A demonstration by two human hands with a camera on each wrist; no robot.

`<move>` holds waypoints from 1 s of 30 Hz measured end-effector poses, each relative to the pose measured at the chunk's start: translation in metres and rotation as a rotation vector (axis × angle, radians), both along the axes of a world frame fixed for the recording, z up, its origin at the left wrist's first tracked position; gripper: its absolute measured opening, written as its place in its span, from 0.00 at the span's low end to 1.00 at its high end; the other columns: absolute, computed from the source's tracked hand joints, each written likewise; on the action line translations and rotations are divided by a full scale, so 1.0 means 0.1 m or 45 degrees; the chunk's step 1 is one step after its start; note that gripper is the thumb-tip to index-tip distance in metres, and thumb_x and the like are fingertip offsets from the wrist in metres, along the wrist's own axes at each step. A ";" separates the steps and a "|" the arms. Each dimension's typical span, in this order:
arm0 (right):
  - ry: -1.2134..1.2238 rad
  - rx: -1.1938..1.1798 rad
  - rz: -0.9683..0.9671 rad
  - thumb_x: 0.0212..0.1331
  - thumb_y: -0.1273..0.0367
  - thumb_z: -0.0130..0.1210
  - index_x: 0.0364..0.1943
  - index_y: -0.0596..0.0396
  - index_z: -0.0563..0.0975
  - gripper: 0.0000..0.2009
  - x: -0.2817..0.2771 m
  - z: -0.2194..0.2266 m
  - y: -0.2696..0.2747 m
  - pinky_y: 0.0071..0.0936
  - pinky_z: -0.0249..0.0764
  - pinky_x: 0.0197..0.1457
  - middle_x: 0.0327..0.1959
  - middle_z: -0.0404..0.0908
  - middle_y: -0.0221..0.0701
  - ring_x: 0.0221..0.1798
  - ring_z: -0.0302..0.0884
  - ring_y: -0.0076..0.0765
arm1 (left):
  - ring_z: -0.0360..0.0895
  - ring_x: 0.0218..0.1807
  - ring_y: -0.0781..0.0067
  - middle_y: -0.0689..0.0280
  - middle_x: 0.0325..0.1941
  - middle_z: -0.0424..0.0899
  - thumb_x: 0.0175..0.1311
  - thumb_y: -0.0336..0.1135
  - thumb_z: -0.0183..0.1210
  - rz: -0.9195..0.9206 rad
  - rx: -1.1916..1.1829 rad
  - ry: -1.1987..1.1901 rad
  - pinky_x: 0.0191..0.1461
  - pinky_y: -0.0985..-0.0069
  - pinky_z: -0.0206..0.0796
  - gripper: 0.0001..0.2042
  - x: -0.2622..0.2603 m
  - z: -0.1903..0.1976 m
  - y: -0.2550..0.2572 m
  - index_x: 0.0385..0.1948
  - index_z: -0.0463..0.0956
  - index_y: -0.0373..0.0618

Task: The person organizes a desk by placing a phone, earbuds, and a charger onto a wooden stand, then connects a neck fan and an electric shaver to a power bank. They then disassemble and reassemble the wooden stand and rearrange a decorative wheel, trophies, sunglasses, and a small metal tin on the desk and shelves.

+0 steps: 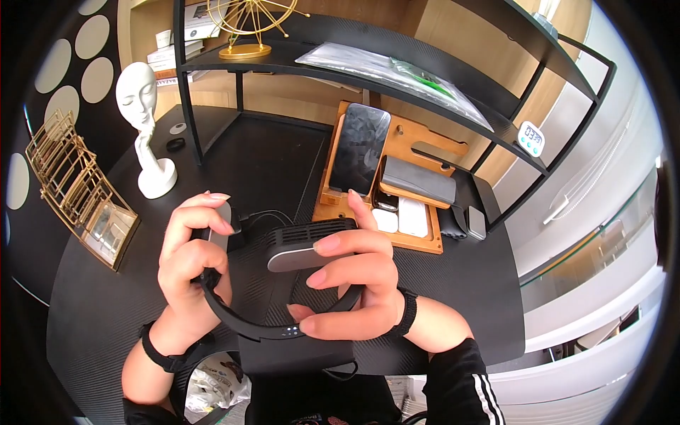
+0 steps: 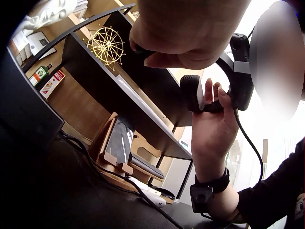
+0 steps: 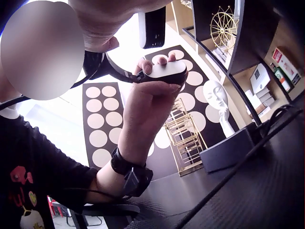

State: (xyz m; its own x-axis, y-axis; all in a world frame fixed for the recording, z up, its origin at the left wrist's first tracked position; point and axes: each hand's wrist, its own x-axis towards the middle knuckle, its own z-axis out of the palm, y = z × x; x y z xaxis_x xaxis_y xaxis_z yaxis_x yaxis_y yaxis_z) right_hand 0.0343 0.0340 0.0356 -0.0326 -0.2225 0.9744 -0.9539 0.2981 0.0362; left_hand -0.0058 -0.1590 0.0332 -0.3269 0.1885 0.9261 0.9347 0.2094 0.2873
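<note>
Both hands hold a U-shaped black device with a curved band (image 1: 244,326) and oval, grey-faced end pieces; its exact kind does not show. My left hand (image 1: 188,258) grips the left end piece (image 3: 167,70) between thumb and fingers. Around the right end piece (image 1: 297,259), which has black ribbed sides, the fingers of my right hand (image 1: 358,283) are curled, with the lower ones by the band. Small light dots show on the band near the right fingertips. The device is held up over the black desk (image 1: 460,297).
A wooden stand (image 1: 333,210) bears a phone (image 1: 360,149) and a grey case (image 1: 418,180). At left are a white face sculpture (image 1: 157,177) and a gold wire rack (image 1: 78,184). A black shelf (image 1: 283,57) spans the back, with a timer (image 1: 530,139) at its right end.
</note>
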 end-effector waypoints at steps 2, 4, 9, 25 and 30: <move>0.008 0.000 0.007 0.36 0.74 0.63 0.25 0.38 0.80 0.11 -0.03 -0.01 0.02 0.63 0.52 0.65 0.38 0.74 0.28 0.48 0.73 0.39 | 0.74 0.49 0.52 0.57 0.34 0.74 0.37 0.16 0.57 -0.004 -0.002 0.002 0.56 0.57 0.64 0.11 0.01 0.00 -0.01 0.15 0.65 0.44; 0.053 0.018 0.026 0.38 0.70 0.64 0.27 0.39 0.80 0.09 -0.06 -0.02 0.04 0.62 0.51 0.65 0.40 0.75 0.29 0.48 0.73 0.41 | 0.74 0.49 0.52 0.58 0.34 0.74 0.36 0.15 0.56 -0.010 -0.023 0.012 0.57 0.56 0.63 0.11 0.02 0.01 -0.01 0.14 0.65 0.44; -0.069 -0.040 0.083 0.38 0.63 0.66 0.34 0.45 0.77 0.15 -0.10 0.01 0.09 0.61 0.51 0.65 0.40 0.75 0.32 0.49 0.73 0.44 | 0.74 0.49 0.54 0.60 0.35 0.74 0.37 0.13 0.56 -0.124 -0.068 -0.125 0.60 0.55 0.60 0.13 0.05 0.03 -0.03 0.17 0.65 0.45; -0.046 -0.127 -0.047 0.48 0.72 0.61 0.37 0.45 0.75 0.12 -0.21 0.08 0.15 0.61 0.50 0.66 0.50 0.74 0.42 0.57 0.70 0.52 | 0.74 0.40 0.64 0.71 0.28 0.69 0.26 0.26 0.55 0.066 -0.439 0.389 0.60 0.47 0.59 0.11 0.35 0.09 -0.11 0.16 0.69 0.57; -0.056 0.151 0.029 0.55 0.58 0.56 0.40 0.46 0.77 0.12 -0.30 0.14 0.34 0.57 0.54 0.65 0.54 0.72 0.43 0.58 0.68 0.53 | 0.68 0.43 0.71 0.75 0.33 0.63 0.35 0.30 0.57 0.146 -0.711 0.872 0.60 0.48 0.55 0.13 0.56 -0.02 -0.03 0.16 0.61 0.65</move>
